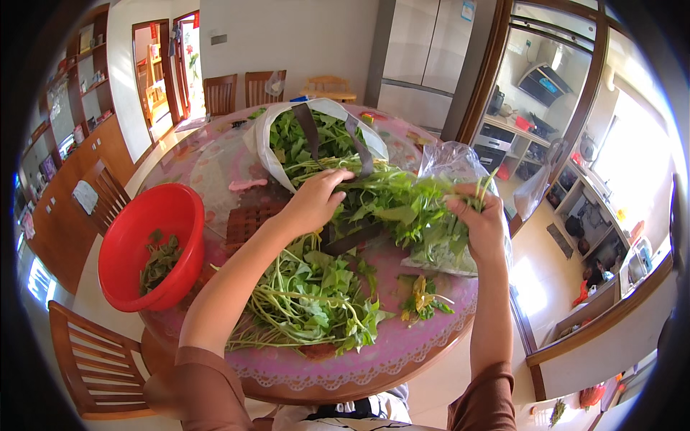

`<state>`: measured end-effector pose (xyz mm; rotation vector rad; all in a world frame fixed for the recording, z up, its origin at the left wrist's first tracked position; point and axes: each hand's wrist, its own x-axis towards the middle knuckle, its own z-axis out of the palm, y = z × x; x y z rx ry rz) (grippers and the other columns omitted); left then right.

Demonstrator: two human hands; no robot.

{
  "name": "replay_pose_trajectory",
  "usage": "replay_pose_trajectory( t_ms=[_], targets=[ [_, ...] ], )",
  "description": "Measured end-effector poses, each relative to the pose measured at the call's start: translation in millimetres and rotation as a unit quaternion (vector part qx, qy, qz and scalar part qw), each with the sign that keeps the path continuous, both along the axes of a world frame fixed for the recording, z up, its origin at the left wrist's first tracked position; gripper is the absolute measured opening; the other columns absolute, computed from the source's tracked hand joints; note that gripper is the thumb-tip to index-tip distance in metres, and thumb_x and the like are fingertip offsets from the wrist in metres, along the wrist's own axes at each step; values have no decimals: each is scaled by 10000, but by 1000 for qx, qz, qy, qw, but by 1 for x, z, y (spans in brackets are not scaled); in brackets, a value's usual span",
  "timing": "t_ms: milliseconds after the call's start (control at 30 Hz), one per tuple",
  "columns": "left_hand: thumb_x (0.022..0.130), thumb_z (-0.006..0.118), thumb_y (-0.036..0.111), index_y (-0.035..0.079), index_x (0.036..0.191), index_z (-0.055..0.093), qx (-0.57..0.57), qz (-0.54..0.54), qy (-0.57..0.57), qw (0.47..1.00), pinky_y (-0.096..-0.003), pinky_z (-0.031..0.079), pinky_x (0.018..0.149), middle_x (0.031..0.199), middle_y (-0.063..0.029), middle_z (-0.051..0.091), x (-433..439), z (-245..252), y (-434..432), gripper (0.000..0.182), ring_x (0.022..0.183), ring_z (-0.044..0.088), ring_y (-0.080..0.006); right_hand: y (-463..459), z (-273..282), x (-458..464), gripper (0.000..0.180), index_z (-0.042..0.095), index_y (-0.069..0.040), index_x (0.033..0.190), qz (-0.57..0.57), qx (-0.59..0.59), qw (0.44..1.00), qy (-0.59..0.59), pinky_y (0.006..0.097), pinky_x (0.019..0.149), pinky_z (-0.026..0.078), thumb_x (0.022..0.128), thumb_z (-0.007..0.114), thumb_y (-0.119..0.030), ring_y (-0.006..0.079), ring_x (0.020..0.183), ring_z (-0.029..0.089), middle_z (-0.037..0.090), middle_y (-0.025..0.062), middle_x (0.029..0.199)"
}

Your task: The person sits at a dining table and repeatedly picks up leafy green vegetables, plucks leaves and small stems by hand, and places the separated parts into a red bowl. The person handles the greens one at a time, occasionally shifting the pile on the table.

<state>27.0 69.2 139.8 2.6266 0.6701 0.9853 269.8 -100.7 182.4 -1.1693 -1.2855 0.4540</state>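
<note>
My right hand [481, 218] grips several green stems, and the leafy vegetable bunch [404, 207] stretches left from it, slightly blurred. At the mouth of a white bag [269, 145] with dark grey straps, my left hand [322, 196] touches stems with its fingertips, thumb apart, with nothing seen gripped. More leafy greens [307, 126] fill the bag, which lies on its side. Nearer me, a loose pile of stems and leaves [318, 301] lies on the table. A small heap of yellowed leaves [423, 299] sits to its right.
A red plastic basin [116, 264] with a few leaves stands at the table's left edge. A clear plastic bag [450, 264] lies under the right-hand greens. A brown woven mat [248, 221] and pink object [248, 185] lie left of my arm. Wooden chairs [97, 366] surround the round table [388, 366].
</note>
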Motion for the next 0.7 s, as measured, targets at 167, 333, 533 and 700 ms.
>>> replay_pose_trajectory(
  t_ms=[167,333,533,700],
  targets=[
    [887,533,-51,1,1324,513,23,101,-4,995,-393,332,1143,1462,-195,421,3,17,49,440,1354,411,-321,-33,-3,7,210,729,-83,943,111,-114,914,-373,350,671,518,735,757,-72,224,734,653,685,69,836],
    [810,559,-97,58,1247,571,32,112,-101,988,-396,378,1094,1427,-235,441,-15,22,70,464,1312,439,-374,-48,-30,8,207,723,-96,927,108,-180,831,-516,410,700,513,721,723,-99,321,784,638,673,100,852],
    [798,622,-72,106,1197,625,154,175,-86,969,-423,397,1087,1439,-195,450,-8,23,58,437,1245,514,-321,-35,-47,-1,254,715,-80,986,101,-157,815,-549,427,708,509,742,728,-148,331,806,644,681,116,870],
    [808,714,69,120,982,718,252,65,23,965,-362,448,969,1163,-44,641,20,9,32,181,991,570,-193,-36,-39,-5,254,706,-69,990,128,-212,813,-528,435,716,506,784,723,-218,345,812,641,679,130,872]
  ],
)
